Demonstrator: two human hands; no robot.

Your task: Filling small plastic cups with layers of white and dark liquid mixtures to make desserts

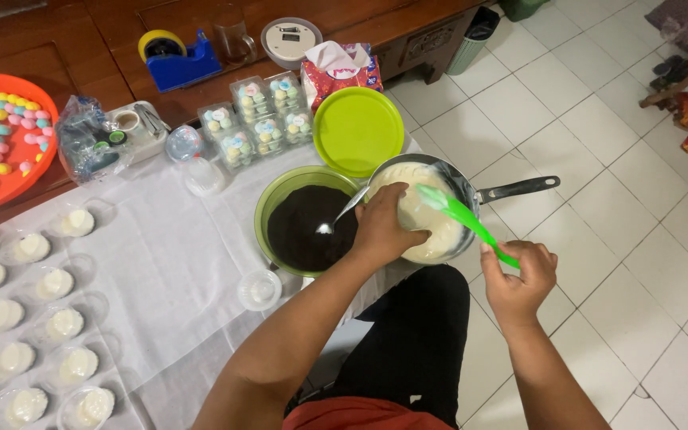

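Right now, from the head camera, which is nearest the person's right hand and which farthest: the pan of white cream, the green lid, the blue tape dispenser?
1. Pan of white cream, just left of the right hand.
2. Green lid, up-left on the table.
3. Blue tape dispenser, far left at the back.

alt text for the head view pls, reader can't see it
Over a pan of white cream, the left hand holds a small clear cup while the right hand holds a green spatula above it. Beside it, a green bowl of dark crumbs holds a spoon; filled cups line the white cloth.
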